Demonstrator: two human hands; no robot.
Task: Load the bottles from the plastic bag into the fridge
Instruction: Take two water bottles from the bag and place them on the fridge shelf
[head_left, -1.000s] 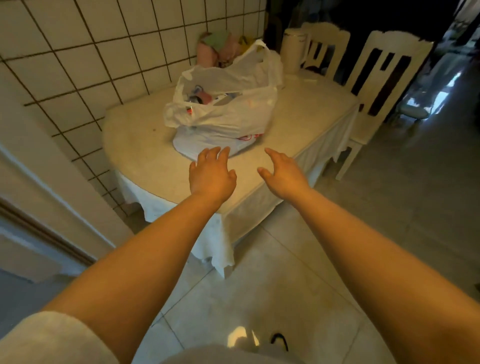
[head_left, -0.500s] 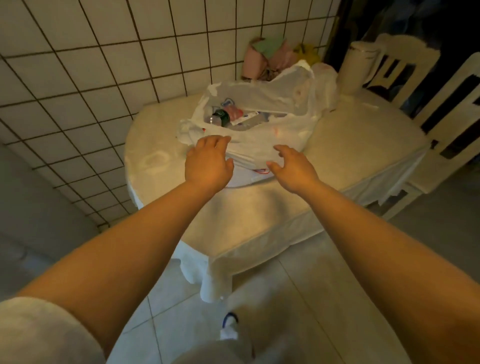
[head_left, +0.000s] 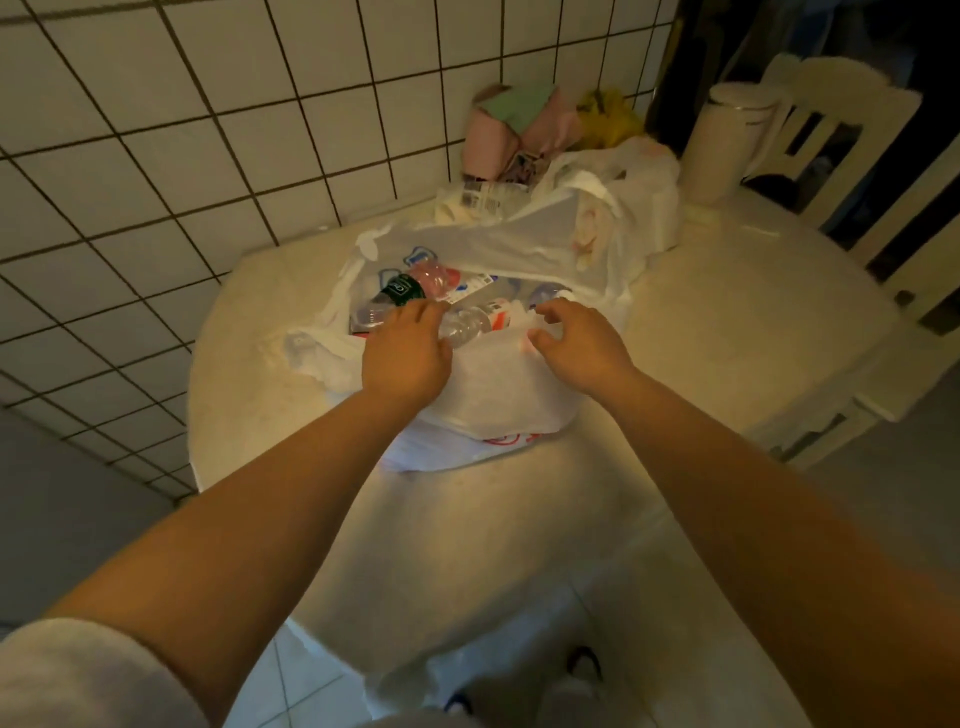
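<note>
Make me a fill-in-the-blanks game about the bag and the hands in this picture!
1. The white plastic bag sits on the round ____.
2. Lying inside the bag are several plastic ____.
3. The wall behind the table is covered in square white ____.
4. The right hand touches the bag's ____.

Missing words: table; bottles; tiles; rim

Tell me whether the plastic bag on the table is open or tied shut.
Open: the plastic bag gapes at the top, with bottles lying visible inside its mouth.

One plastic bag; two hands; two chairs.
</note>
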